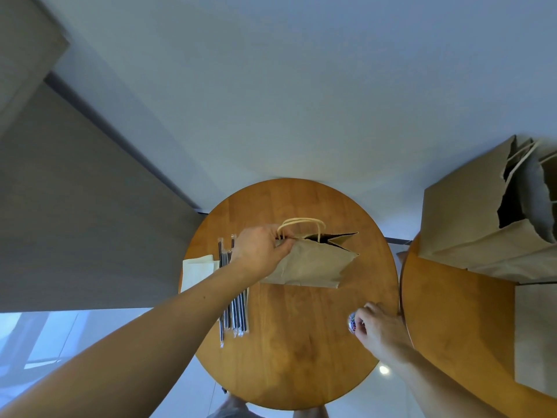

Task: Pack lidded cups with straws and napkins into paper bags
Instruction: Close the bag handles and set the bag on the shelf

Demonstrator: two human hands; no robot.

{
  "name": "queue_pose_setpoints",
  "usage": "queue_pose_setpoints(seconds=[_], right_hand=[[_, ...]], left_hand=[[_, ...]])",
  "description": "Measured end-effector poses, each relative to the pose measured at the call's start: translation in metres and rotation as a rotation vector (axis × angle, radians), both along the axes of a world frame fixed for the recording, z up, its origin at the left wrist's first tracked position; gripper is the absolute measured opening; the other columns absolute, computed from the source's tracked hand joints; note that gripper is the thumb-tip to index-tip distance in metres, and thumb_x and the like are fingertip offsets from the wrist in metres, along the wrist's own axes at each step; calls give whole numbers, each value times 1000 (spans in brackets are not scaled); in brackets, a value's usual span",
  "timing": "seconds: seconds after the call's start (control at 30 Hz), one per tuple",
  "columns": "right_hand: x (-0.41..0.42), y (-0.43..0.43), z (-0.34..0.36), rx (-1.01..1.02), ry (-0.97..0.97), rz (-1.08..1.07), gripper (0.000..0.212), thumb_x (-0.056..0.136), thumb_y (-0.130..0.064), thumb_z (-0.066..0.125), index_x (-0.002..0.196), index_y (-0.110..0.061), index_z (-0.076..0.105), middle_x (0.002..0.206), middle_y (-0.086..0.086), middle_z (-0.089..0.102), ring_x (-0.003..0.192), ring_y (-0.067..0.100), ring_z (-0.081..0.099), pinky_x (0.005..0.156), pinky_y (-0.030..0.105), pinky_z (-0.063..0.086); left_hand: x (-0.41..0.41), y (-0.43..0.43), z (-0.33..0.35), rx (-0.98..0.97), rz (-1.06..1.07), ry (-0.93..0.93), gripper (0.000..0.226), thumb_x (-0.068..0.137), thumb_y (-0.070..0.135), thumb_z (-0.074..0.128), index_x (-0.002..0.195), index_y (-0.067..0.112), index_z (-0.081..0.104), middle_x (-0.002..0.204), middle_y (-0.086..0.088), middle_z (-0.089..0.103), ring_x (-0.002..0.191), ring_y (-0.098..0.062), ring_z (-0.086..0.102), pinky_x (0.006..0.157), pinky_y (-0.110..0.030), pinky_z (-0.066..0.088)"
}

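table (301, 342): round, wood, frame centre; near half bare
second table (452, 321): touching its right edge
left hand (259, 251): pinching paper bag (313, 263) rim
right hand (378, 327): wrapped round cup (352, 322)

Both forearms bare, no sleeves; left hand (259, 251), right hand (380, 327) ungloved.
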State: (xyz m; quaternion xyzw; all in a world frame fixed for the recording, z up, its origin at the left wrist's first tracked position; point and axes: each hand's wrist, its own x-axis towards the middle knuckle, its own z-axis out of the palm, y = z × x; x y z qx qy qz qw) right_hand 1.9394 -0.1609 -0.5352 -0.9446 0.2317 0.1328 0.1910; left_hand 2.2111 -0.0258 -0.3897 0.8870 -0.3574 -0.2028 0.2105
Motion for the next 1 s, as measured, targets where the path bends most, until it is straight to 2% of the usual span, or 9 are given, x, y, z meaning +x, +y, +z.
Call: queue_pose_setpoints(seconds=[0.1, 0.2, 0.33, 0.43, 0.53, 0.67, 0.73, 0.87, 1.0], right_hand=[[-1, 1, 8, 55, -100, -55, 33, 61, -17, 91, 68, -21, 59, 62, -9, 59, 53, 7, 56, 41, 9, 26], [4, 0, 17, 152, -156, -170, 18, 80, -12, 77, 76, -18, 61, 67, -15, 60, 59, 4, 59, 48, 11, 39], [33, 2, 59, 284, -310, -259, 11, 84, -12, 76, 83, -18, 68, 75, -10, 68, 69, 8, 66, 63, 23, 55], [63, 11, 101, 419, -498, -304, 19, 84, -15, 77, 88, -31, 68, 78, -14, 68, 72, 6, 66, 65, 17, 53], [97, 19, 135, 620, -635, -333, 33, 85, -7, 76, 96, -37, 67, 81, -14, 70, 66, 7, 67, 61, 14, 52], [133, 23, 154, 562, -759, -274, 20, 84, -6, 76, 86, -25, 72, 72, -14, 69, 67, 11, 68, 62, 20, 53], [147, 22, 154, 506, -747, -267, 14, 85, -8, 76, 85, -21, 73, 74, -17, 69, 71, 7, 67, 65, 16, 51], [162, 18, 155, 422, -717, -235, 26, 85, -5, 74, 90, -30, 72, 79, -32, 65, 81, -8, 65, 72, 3, 45], [164, 14, 155, 341, -659, -197, 25, 86, -8, 73, 93, -31, 75, 82, -35, 64, 83, -8, 65, 75, 8, 49]], left_hand=[[0, -1, 3, 19, -6, 8, 14, 95, 42, 59, 81, 44, 56, 69, 14, 63, 65, -6, 61, 55, -19, 44], [1, -2, 6, 38, -21, 5, 15, 95, 43, 57, 80, 43, 56, 66, 13, 62, 61, -6, 60, 50, -19, 40], [4, -3, 8, 94, -30, 22, 19, 95, 43, 57, 76, 40, 57, 56, 14, 53, 54, -4, 53, 46, -20, 31], [7, -8, 11, 104, -34, 4, 41, 94, 40, 59, 56, 38, 41, 50, 13, 45, 49, -4, 46, 45, -22, 26], [8, -11, 15, 116, -63, 6, 46, 93, 38, 61, 54, 38, 37, 48, 13, 42, 47, -1, 42, 45, -23, 24], [9, -14, 18, 167, -108, 11, 28, 93, 37, 58, 67, 32, 48, 55, 11, 46, 59, -14, 51, 49, -28, 31], [9, -14, 19, 164, -112, 3, 20, 94, 36, 57, 75, 33, 51, 57, 12, 46, 63, -14, 52, 52, -28, 34], [12, -13, 18, 139, -142, -18, 17, 96, 35, 54, 92, 23, 65, 71, 8, 57, 72, -18, 61, 64, -32, 46], [16, -11, 18, 113, -183, -4, 21, 97, 35, 53, 99, 21, 69, 74, 5, 59, 76, -22, 63, 68, -35, 48]])
